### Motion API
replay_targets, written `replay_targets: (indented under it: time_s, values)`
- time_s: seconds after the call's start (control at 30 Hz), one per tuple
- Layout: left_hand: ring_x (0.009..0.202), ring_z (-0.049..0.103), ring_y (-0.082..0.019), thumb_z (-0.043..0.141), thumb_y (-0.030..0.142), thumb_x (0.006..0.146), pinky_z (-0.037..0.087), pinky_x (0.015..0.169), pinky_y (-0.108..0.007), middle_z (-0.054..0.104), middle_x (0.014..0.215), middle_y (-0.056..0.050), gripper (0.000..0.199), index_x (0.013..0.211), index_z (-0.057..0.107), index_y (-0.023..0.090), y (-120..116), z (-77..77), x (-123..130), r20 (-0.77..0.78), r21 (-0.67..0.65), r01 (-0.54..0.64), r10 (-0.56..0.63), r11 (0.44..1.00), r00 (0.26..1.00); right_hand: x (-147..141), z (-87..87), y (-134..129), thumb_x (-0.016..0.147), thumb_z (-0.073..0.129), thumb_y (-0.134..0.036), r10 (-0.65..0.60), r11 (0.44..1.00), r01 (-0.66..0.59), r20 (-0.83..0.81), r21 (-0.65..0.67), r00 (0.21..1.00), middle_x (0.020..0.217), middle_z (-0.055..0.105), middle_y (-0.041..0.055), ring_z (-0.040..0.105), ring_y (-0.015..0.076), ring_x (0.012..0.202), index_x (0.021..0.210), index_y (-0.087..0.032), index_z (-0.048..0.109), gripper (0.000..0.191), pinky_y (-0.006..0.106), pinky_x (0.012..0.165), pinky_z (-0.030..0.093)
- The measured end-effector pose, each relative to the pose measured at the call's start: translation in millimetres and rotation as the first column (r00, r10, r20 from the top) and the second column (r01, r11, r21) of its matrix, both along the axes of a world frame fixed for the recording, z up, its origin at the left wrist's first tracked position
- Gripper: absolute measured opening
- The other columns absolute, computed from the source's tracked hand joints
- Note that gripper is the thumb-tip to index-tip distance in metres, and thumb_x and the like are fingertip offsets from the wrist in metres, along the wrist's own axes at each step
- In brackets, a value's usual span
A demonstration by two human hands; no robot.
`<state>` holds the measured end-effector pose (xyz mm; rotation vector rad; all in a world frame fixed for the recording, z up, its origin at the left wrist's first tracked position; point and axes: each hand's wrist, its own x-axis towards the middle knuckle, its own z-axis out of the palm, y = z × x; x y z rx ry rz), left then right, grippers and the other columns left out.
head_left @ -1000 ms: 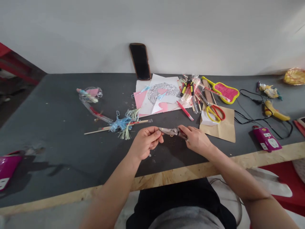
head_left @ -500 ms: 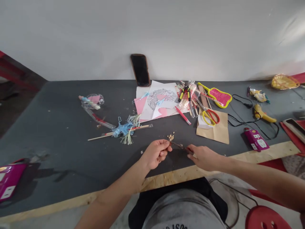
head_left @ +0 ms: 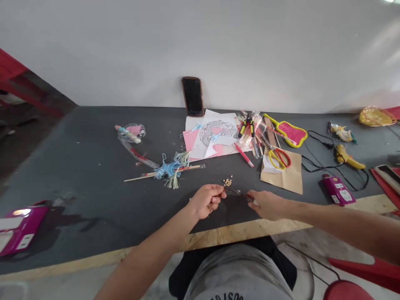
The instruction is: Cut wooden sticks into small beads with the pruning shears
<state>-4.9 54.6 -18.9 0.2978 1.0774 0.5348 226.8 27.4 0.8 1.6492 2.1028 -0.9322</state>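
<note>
As our right hand (head_left: 267, 204) clamps the pliers (head_left: 233, 191), they're no longer broadside. Crosswise, they point at our pinched left hand (head_left: 206, 201).

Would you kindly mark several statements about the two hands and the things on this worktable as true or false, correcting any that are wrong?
1. The right hand holds a dark metal hand tool. True.
2. The black phone in a brown case lies flat on the table. False: it is propped up, leaning against the grey-white wall.
3. The metal scissors with one yellow and one red handle lie partly over the rectangular brown paper sheet. True.
4. The yellow plastic glue gun is to the left of the scissors in the picture. False: it is to their right.
5. Small pale beige pieces lie in a little pile just beyond the left hand. True.
</note>
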Motion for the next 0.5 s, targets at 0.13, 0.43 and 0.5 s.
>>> replay_targets:
  time_s: [0.13,0.43,0.5]
  values:
    - [0.040,0.031,0.000,0.074,0.016,0.081,0.012,0.036,-0.012,0.060,0.063,-0.001,0.020,0.072,0.056,0.013,-1,-3.7,1,0.013,0.053,0.010,-0.011,0.999,1.000,5,4.3,4,0.095,0.054,-0.030,-0.022,0.998,0.015,-0.098,-0.067,0.995,0.104,0.075,0.0110,0.072,0.0250,0.093,0.122,-0.019,0.063,0.031,0.033,0.073,0.051]
    - [0.042,0.035,-0.002,0.086,0.038,0.069,0.016,0.039,-0.016,0.065,0.065,-0.002,0.035,0.080,0.063,0.013,-8,12.3,-17,0.026,0.353,-0.059,0.053,0.934,0.998,40,8.6,3,0.095,0.050,-0.034,-0.090,0.996,0.079,-0.345,-0.044,0.934,0.110,0.073,0.0090,0.069,0.0217,0.092,0.141,-0.018,0.054,0.049,0.034,0.081,0.053]
    - [0.042,0.035,-0.002,0.087,0.039,0.068,0.017,0.040,-0.017,0.066,0.065,-0.002,0.038,0.083,0.064,0.013,-13,18.5,-20,0.045,0.380,-0.072,0.059,0.922,0.997,46,0.5,-1,0.095,0.052,-0.033,-0.091,0.988,0.122,-0.282,0.093,0.955,0.116,0.071,0.0111,0.068,0.0236,0.100,0.143,-0.019,0.052,0.050,0.036,0.086,0.052]
